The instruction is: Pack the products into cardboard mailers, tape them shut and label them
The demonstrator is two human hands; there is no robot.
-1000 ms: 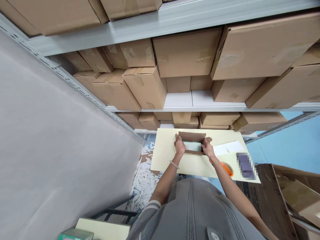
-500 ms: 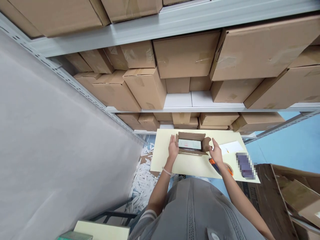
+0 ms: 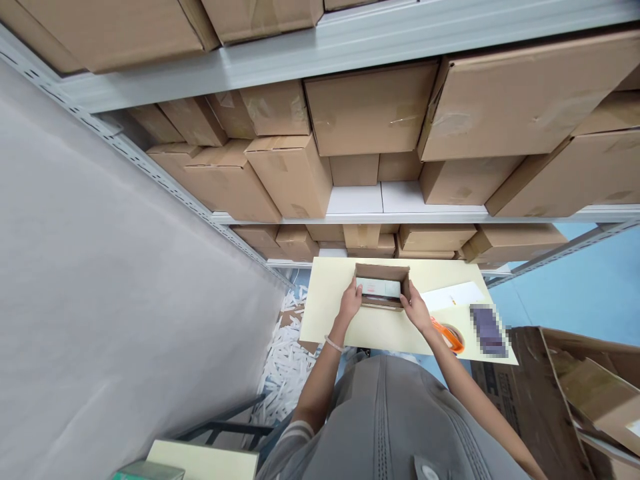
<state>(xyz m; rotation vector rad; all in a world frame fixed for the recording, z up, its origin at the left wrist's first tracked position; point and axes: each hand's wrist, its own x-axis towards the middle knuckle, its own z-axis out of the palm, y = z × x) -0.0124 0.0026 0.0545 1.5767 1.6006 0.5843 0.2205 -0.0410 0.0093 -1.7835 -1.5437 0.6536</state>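
Note:
On the pale yellow board (image 3: 330, 320) stands a small cardboard box (image 3: 383, 272), its top open toward me. A flat, whitish carton (image 3: 381, 288) lies inside it. My left hand (image 3: 351, 301) grips the box's left end, thumb over the edge. At the opposite end my right hand (image 3: 416, 309) has its fingers outside and its thumb at the rim. Beside my right forearm are an orange tool (image 3: 448, 336), probably a cutter, and a roll of tape (image 3: 460, 339), partly hidden.
White paper (image 3: 453, 296) and a phone-like dark object (image 3: 489, 330), pixelated, lie on the board's right. Shelves (image 3: 350, 219) full of cardboard boxes rise ahead. A large open carton (image 3: 525, 393) stands at right, white paper scraps (image 3: 285, 367) on the floor at left.
My right hand has moved left from the raised side flap onto the box end. Both end flaps, which stood outward, are now pressed in or down, and my left fingers have curled round the edge.

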